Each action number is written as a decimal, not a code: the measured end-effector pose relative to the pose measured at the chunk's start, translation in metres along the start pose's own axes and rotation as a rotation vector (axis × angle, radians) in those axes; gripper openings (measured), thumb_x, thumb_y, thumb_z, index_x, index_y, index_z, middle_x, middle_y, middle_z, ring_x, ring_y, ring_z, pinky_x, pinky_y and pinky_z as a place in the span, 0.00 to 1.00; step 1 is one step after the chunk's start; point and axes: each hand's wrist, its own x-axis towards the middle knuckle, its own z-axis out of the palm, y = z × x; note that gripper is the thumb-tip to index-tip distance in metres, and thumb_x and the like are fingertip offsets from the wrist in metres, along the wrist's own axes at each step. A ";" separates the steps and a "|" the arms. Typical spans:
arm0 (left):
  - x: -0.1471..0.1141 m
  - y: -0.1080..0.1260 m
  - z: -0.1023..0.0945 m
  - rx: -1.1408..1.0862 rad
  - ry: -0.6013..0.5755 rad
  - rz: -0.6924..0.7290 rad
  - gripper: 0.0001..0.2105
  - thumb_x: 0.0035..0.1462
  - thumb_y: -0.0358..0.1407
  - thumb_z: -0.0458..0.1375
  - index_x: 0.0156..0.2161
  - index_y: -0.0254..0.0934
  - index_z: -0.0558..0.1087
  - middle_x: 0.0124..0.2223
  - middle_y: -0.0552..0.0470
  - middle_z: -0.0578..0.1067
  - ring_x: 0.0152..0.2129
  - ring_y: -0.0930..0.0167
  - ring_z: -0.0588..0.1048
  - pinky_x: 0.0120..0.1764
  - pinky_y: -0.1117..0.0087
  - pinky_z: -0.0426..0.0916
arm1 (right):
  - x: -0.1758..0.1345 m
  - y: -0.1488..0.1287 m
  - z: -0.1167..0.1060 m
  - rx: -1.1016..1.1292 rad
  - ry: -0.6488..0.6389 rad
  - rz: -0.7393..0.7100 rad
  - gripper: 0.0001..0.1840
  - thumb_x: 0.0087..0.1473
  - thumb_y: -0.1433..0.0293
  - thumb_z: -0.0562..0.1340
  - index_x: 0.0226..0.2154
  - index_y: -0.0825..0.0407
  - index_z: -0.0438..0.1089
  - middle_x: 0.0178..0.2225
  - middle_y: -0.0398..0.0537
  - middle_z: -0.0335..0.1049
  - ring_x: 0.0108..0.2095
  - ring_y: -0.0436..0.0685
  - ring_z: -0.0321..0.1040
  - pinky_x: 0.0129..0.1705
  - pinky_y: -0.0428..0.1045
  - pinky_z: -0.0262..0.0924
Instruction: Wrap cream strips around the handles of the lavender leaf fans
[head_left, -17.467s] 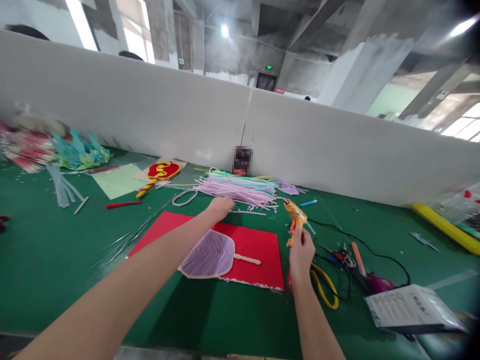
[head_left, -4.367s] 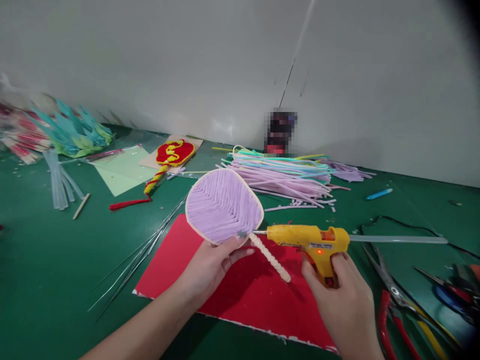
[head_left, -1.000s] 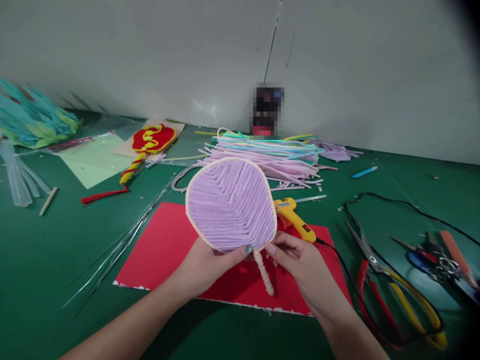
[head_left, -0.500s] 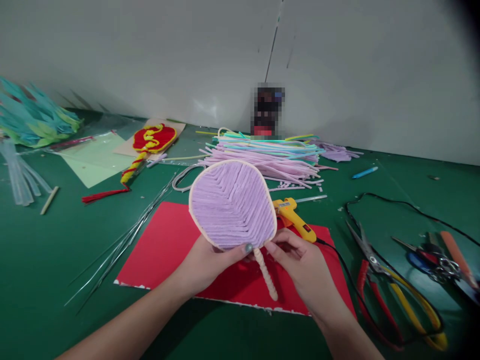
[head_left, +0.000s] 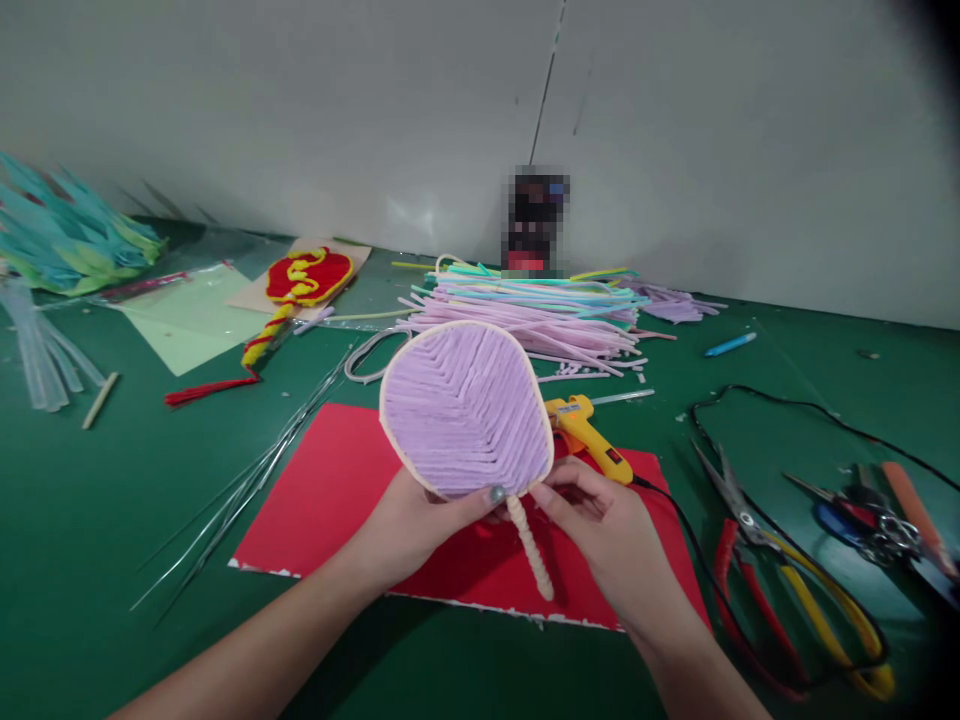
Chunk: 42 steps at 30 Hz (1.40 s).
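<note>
A round hand fan (head_left: 466, 410), lilac with a cream rim and a twisted cream handle, is held up over a red board (head_left: 322, 500). My left hand (head_left: 435, 525) grips its lower edge, thumb on the front by the handle's top and the other fingers hidden behind. At the lower right rim, my right hand (head_left: 589, 510) pinches the edge between thumb and fingers. Just behind the fan, a yellow glue gun (head_left: 596, 445) lies on the board, partly covered by the fan.
Lilac and mint pipe cleaners (head_left: 525, 310) lie piled at the back. Pliers (head_left: 750, 530), scissors (head_left: 877, 530) and a black cord are on the right. Thin wires (head_left: 255, 480), a red-and-yellow fan (head_left: 307, 280) and clear glue sticks (head_left: 45, 350) lie on the left.
Almost nothing differs. The fan has shifted very slightly, its handle tip a little to the left; both hands keep their hold.
</note>
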 end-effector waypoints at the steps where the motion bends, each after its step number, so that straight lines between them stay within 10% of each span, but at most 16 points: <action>1: 0.000 0.000 0.000 0.010 0.002 0.006 0.14 0.47 0.39 0.60 0.39 0.36 0.73 0.38 0.49 0.77 0.34 0.67 0.75 0.39 0.65 0.71 | 0.000 0.000 0.000 0.007 -0.003 0.003 0.11 0.46 0.60 0.61 0.27 0.51 0.70 0.30 0.46 0.72 0.33 0.55 0.68 0.36 0.49 0.63; 42: -0.001 0.000 0.001 0.027 0.041 0.032 0.17 0.46 0.39 0.60 0.44 0.36 0.71 0.40 0.48 0.77 0.35 0.66 0.75 0.40 0.65 0.71 | -0.003 -0.002 0.003 0.118 -0.004 0.011 0.08 0.47 0.63 0.61 0.27 0.51 0.69 0.30 0.45 0.71 0.34 0.53 0.68 0.39 0.49 0.62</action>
